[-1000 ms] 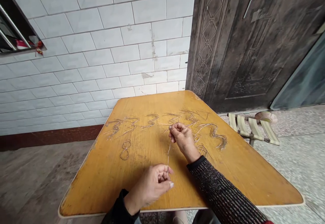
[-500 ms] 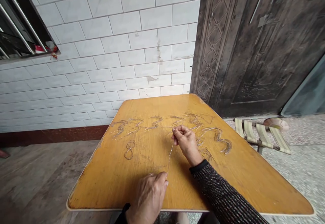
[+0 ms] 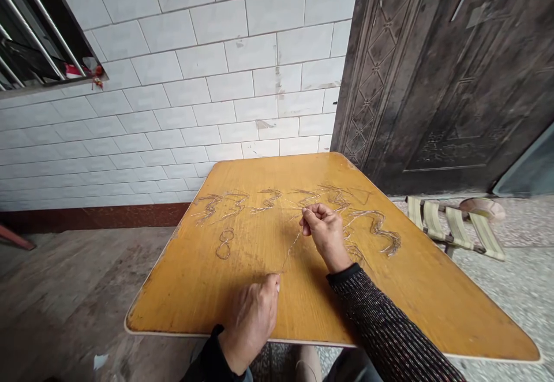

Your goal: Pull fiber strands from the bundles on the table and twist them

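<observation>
Between my two hands a thin, twisted wire (image 3: 291, 248) runs at a slant, just over the tabletop. My left hand (image 3: 255, 310), near the front edge, pinches its lower end. The upper end sits between the thumb and fingers of my right hand (image 3: 324, 233), which is closed and held higher. Left of the wire lies a figure-eight loop of wire (image 3: 224, 243). Wavy wire bundles (image 3: 272, 198) are spread in a row across the far part of the table. A larger bent bundle (image 3: 381, 229) lies to the right of my right hand, which partly hides others.
The yellow wooden table (image 3: 182, 295) reaches to a white tiled wall (image 3: 225, 87). A dark carved door (image 3: 433, 93) stands at the right. Beside the table is a stool with woven straps (image 3: 454, 226). A barred window (image 3: 34, 30) is at upper left.
My left hand has moved slightly up and left, and my right hand slightly right, both still holding the wire. The whole view has shifted a little.
</observation>
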Tool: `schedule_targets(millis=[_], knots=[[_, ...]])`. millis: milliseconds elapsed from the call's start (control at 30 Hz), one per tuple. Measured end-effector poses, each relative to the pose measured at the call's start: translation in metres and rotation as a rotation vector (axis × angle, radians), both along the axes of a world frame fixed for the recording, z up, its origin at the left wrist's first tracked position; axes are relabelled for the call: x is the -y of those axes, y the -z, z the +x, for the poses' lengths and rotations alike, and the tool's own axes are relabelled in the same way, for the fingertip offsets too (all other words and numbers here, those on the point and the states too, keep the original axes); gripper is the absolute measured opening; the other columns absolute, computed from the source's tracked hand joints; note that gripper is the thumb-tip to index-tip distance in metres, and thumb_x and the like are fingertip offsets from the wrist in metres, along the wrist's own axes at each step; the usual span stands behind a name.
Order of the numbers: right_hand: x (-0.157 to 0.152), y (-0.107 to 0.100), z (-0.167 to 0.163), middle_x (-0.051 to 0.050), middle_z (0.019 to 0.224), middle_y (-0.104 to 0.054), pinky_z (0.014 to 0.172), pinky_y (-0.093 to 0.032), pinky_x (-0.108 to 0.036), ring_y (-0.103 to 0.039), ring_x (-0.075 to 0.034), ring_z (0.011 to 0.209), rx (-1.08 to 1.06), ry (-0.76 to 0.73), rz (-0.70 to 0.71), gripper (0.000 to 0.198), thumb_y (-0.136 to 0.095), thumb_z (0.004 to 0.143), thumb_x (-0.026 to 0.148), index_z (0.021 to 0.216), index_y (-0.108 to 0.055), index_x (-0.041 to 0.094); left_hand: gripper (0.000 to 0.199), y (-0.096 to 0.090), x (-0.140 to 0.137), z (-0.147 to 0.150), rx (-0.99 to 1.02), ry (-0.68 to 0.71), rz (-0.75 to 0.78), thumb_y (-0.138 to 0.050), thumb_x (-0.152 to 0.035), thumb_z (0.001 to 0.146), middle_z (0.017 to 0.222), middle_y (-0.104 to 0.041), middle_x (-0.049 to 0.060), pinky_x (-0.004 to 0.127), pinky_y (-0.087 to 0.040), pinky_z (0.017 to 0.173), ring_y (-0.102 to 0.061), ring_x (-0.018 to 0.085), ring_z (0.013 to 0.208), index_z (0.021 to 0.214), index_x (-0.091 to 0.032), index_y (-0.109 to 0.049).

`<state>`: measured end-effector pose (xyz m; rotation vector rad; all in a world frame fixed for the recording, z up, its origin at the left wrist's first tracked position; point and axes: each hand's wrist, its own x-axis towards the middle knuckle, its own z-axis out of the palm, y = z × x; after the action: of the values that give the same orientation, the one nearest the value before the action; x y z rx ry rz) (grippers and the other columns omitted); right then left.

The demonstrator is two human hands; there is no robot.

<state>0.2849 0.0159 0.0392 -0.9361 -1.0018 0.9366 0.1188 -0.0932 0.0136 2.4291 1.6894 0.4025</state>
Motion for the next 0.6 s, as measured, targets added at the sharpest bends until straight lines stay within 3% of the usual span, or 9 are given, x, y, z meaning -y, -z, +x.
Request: schedule_targets(millis=[100, 233, 467, 600], knots=[[0.000, -0.001, 0.001, 0.003, 0.045, -0.055, 0.031, -0.033, -0.017, -0.045, -0.006, 0.030, 0.009, 0.014, -0.005, 0.020, -0.059, 0.069, 0.033, 0.063, -0.049, 0.016, 0.032, 0.006, 0.000, -0.001, -0.038, 0.004, 0.029, -0.026, -0.017, 0.088, 0.071, -0.064, 0.008, 0.026, -0.036, 0.057, -0.061, 0.019, 0.065, 0.106, -0.016, -0.053], [-0.002, 0.000, 0.000, 0.003, 0.044, -0.055, 0.031, -0.033, -0.017, -0.044, -0.006, 0.028, -0.020, -0.009, -0.017, 0.019, -0.059, 0.067, 0.030, 0.062, -0.049, 0.016, 0.027, 0.007, -0.003, -0.001, 0.104, 0.023, -0.005, -0.029, -0.017, 0.087, 0.070, -0.064, 0.007, 0.026, -0.034, 0.054, -0.059, 0.017, 0.062, 0.090, -0.017, -0.056], [-0.005, 0.004, 0.000, 0.002, 0.044, -0.056, 0.030, -0.032, -0.016, -0.043, -0.005, 0.028, -0.070, -0.068, -0.041, 0.022, -0.062, 0.065, 0.033, 0.059, -0.049, 0.016, 0.026, -0.001, 0.005, 0.007, 0.449, 0.030, -0.243, -0.029, -0.022, 0.086, 0.045, -0.048, -0.002, 0.021, -0.034, 0.048, -0.048, 0.011, 0.041, 0.076, -0.016, -0.052], [-0.005, 0.000, 0.001, 0.001, 0.046, -0.057, 0.032, -0.034, -0.016, -0.046, -0.005, 0.031, -0.073, -0.145, -0.058, 0.026, -0.064, 0.065, 0.037, 0.058, -0.051, 0.015, 0.031, -0.004, 0.010, 0.002, 0.472, 0.049, -0.274, -0.029, -0.029, 0.088, 0.045, -0.050, -0.001, 0.021, -0.036, 0.050, -0.049, 0.011, 0.043, 0.071, -0.016, -0.052]])
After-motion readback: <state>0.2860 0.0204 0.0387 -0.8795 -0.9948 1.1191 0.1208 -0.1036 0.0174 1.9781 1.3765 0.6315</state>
